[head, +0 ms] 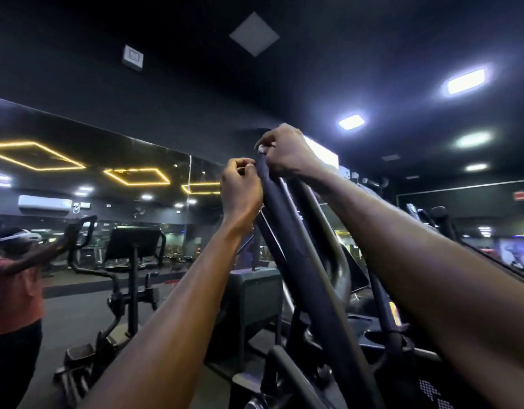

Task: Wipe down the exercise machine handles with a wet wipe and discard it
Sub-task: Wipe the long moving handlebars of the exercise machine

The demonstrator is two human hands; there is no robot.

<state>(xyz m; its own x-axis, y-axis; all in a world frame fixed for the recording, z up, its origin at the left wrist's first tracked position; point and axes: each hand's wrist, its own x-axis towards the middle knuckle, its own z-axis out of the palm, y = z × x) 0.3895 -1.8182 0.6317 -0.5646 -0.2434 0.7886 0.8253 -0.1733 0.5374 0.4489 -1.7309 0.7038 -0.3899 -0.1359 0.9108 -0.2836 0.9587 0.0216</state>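
Observation:
The exercise machine's dark padded handle [302, 261] rises slanting from the lower right to the centre of the head view. My right hand [287, 152] sits at its very top, fingers curled, pinching a small white wet wipe [261, 148] against the handle's tip. Just below and to the left, my left hand [241, 191] has its fingers curled against the handle's left side near the top. Most of the wipe is hidden under my right fingers. A second metal bar [328, 240] runs beside the handle on the right.
The machine's grey body [251, 293] stands behind my left forearm. A mirror wall on the left shows a person in a red shirt [15, 290] wearing a headset, and an elliptical machine [130, 261]. Dark floor lies at the lower left. Ceiling lights glow at the upper right.

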